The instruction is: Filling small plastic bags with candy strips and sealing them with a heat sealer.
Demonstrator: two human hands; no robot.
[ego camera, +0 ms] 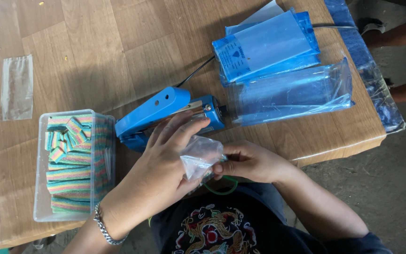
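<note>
Two hands (pixel 165 155), one clear bag (pixel 200 155)

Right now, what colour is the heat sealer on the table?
Blue; the heat sealer shows best in the head view.

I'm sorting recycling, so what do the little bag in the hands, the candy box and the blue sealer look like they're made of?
The small bag, held between the left hand and right hand, looks like thin clear plastic film: crinkled and glossy. The candy box seems rigid translucent plastic, its contents showing through. The blue sealer looks like smooth moulded plastic, with a metallic strip inside.
</note>
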